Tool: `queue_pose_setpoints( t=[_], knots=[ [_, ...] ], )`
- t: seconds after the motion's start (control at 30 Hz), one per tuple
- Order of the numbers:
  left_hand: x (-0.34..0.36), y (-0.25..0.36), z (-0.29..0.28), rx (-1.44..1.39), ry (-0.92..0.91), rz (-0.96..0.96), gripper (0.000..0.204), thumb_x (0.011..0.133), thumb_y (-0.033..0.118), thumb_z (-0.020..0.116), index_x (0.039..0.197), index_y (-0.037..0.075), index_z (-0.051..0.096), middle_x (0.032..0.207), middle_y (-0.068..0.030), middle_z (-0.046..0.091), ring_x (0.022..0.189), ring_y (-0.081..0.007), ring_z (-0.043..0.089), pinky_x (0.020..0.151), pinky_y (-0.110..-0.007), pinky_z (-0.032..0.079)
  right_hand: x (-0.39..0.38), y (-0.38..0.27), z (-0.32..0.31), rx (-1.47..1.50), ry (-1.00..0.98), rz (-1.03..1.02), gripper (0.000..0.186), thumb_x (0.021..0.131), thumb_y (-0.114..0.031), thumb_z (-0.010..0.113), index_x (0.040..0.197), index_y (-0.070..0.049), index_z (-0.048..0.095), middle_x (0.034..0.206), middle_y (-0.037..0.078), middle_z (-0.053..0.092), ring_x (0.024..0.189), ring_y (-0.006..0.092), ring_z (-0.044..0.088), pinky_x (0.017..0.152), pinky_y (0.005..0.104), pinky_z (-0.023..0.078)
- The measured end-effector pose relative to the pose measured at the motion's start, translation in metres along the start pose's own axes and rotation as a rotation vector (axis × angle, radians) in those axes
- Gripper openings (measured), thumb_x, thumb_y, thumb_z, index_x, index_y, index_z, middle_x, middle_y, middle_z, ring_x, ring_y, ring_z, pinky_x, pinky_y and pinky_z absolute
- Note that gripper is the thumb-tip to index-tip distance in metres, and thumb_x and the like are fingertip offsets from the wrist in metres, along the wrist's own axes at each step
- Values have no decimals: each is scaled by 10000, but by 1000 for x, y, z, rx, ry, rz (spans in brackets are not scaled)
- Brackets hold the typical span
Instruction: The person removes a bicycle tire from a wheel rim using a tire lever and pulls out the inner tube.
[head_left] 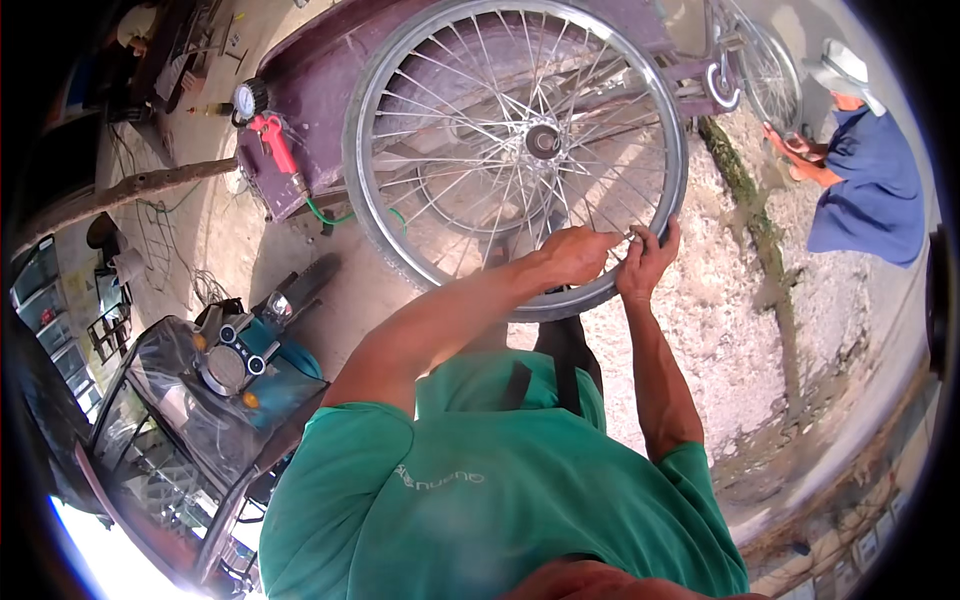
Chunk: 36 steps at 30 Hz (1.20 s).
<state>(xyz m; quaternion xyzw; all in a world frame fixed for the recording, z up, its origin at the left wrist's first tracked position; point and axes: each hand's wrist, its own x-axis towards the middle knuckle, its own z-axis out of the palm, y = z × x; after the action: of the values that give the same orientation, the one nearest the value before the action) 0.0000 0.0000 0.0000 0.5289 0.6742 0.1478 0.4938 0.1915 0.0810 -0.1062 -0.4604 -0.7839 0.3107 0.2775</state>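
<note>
A spoked wheel (362,160) with a grey tyre and a metal hub (543,141) fills the upper middle, over a purple cart body. My left hand (582,255) is closed at the lower right spokes, just inside the rim; what its fingertips pinch is too small to make out. Beside it, my right hand (648,260) grips the rim and tyre from the outer edge, fingertips near the left hand's.
A red inflator with gauge (277,143) and green hose lies on the cart (300,85). A three-wheeler (232,375) stands lower left, a wooden pole (130,192) above it. Another person (865,175) in blue is at a second wheel (775,85), upper right.
</note>
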Motion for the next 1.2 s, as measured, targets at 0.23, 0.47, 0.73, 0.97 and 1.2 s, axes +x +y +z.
queue_pose_setpoints(
  t=[0.23, 0.47, 0.73, 0.97, 1.2],
  knots=[
    [3, 0, 8, -17, 36, -22, 461, 1011, 217, 593, 1467, 166, 641, 956, -258, 777, 898, -470, 755, 806, -578, 577, 0, -4, -5, -13, 26, 5, 270, 928, -47, 601, 1128, -65, 782, 1685, 251, 364, 1566, 450, 334, 1298, 527, 268],
    [4, 3, 3, -77, 42, -67, 467, 1017, 171, 609, 1482, 131, 631, 975, -263, 781, 904, -470, 758, 862, -557, 593, 7, -11, -7, -40, -9, 19, 253, 939, -98, 619, 1126, -91, 789, 1666, 266, 383, 1556, 460, 345, 1290, 531, 279],
    [4, 7, 0, -57, 5, -77, 511, 1020, 183, 611, 1528, 136, 613, 1103, -296, 768, 1027, -500, 737, 933, -577, 577, 6, -11, -9, 1, 4, 3, 260, 931, -73, 614, 1128, -89, 782, 1671, 262, 380, 1561, 459, 348, 1294, 531, 275],
    [5, 7, 2, -103, 31, -48, 508, 1012, 178, 616, 1519, 138, 622, 1094, -297, 766, 1016, -511, 733, 924, -581, 580, 7, -11, -11, 16, 2, 17, 264, 929, -76, 619, 1137, -87, 781, 1673, 264, 380, 1564, 460, 346, 1302, 525, 271],
    [4, 7, 2, -124, 27, -73, 510, 1008, 175, 618, 1517, 161, 622, 1071, -296, 766, 993, -511, 734, 903, -587, 580, 7, -12, -10, 12, 3, 25, 263, 925, -83, 622, 1135, -83, 782, 1674, 266, 376, 1564, 460, 343, 1302, 524, 270]
  ],
)
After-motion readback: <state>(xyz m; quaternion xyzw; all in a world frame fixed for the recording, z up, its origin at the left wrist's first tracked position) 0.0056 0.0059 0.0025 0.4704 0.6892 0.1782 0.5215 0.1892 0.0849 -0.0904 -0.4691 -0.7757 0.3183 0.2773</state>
